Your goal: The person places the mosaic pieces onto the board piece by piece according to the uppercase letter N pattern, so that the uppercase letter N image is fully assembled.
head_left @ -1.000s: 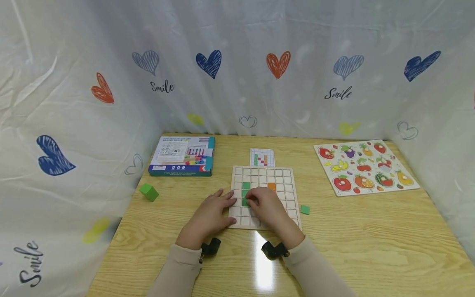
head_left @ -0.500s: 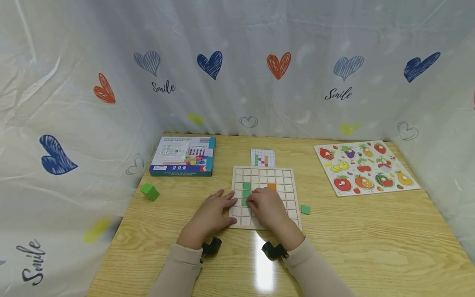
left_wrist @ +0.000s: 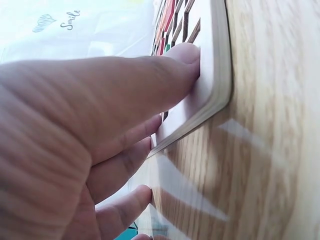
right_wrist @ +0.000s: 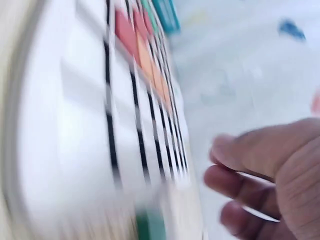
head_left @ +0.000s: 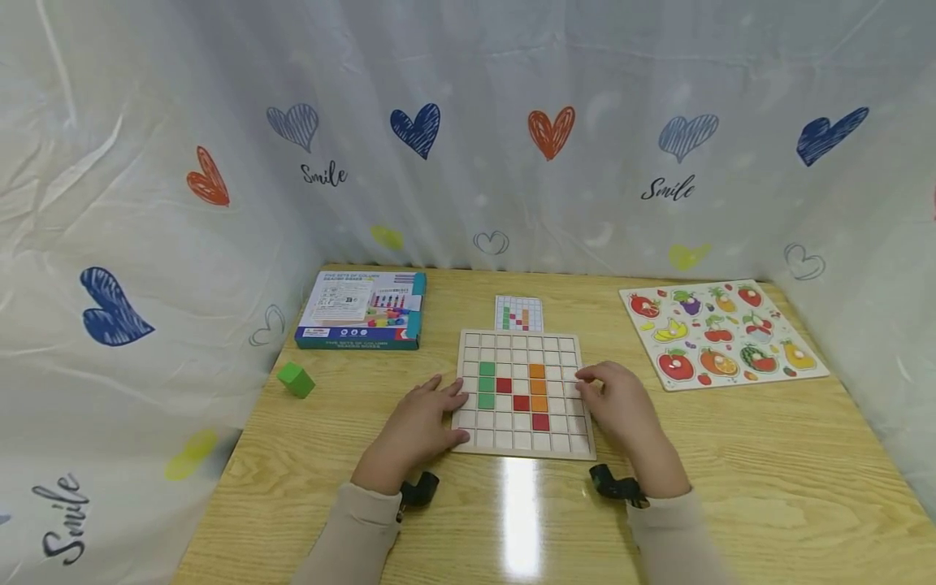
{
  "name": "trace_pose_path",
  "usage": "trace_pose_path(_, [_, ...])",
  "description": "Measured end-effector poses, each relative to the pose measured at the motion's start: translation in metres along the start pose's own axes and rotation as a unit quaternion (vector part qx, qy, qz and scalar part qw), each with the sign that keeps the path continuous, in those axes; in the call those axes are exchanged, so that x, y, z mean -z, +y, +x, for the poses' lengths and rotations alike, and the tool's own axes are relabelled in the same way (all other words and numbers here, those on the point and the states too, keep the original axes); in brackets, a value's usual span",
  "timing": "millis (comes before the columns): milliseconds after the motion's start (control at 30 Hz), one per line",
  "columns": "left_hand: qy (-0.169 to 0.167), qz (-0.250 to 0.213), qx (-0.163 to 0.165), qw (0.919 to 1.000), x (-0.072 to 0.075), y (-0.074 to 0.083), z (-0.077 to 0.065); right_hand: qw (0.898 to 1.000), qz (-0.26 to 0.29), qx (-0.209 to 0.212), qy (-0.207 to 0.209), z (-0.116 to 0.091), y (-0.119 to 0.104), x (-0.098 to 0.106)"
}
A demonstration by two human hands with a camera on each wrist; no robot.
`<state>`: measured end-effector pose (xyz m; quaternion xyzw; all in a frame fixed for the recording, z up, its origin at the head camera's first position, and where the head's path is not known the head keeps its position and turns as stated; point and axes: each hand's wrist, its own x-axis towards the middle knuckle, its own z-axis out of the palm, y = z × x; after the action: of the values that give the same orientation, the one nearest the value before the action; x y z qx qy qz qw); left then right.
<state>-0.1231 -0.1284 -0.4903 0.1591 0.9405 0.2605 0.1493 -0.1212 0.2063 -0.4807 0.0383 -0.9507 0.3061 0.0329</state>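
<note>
My left hand [head_left: 418, 418] rests at the left side of a wooden grid board [head_left: 559, 443]. Its thumb lies on the near corner and its fingertips reach the left rim. A column of green tiles [head_left: 486, 385], red tiles [head_left: 521, 403] set diagonally, and orange tiles [head_left: 538, 387] lie in the board's squares. My right hand [head_left: 621, 406] is off the board's right edge, fingers loosely bent, holding nothing. In the right wrist view, a loose green tile [right_wrist: 151, 223] lies beside the board, below the hand; in the head view the hand hides it.
A small card with a printed coloured grid [head_left: 519, 313] touches the board's far edge. A boxed toy set [head_left: 360, 310] and a green cube [head_left: 296, 379] are on the left. A fruit puzzle board [head_left: 720, 335] lies at the back right of the wooden table [head_left: 768, 463].
My right hand has moved right from above the green tiles to beyond the board's right edge, uncovering red and orange tiles. The left hand stays in place.
</note>
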Motion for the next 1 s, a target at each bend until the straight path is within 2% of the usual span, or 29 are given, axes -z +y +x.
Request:
trace_pose_path(67, [0.000, 0.007, -0.001, 1.0000, 0.000, 0.000, 0.000, 0.999, 0.000, -0.020, -0.026, -0.005, 0.017, 0.012])
trace_pose_path(200, [0.000, 0.020, -0.006, 0.9998, -0.001, 0.000, 0.000, 0.996, 0.005, -0.033, -0.078, -0.016, 0.045, 0.026])
trace_pose_path(367, [0.004, 0.029, -0.011, 0.9995, -0.002, 0.002, 0.000, 0.993, 0.024, -0.024, -0.109, -0.024, 0.058, 0.027])
trace_pose_path(500, [0.012, 0.033, -0.015, 0.9993, -0.003, 0.003, 0.001, 0.995, 0.023, -0.005, -0.100, -0.024, 0.054, 0.024])
trace_pose_path(667, [0.021, 0.038, -0.018, 0.9989, -0.007, 0.003, 0.004, 0.997, 0.011, -0.005, -0.082, -0.023, 0.050, 0.021])
trace_pose_path(1000, [0.027, 0.040, -0.014, 0.9987, -0.009, 0.004, 0.007, 0.997, 0.027, -0.055, -0.043, -0.018, 0.051, 0.020])
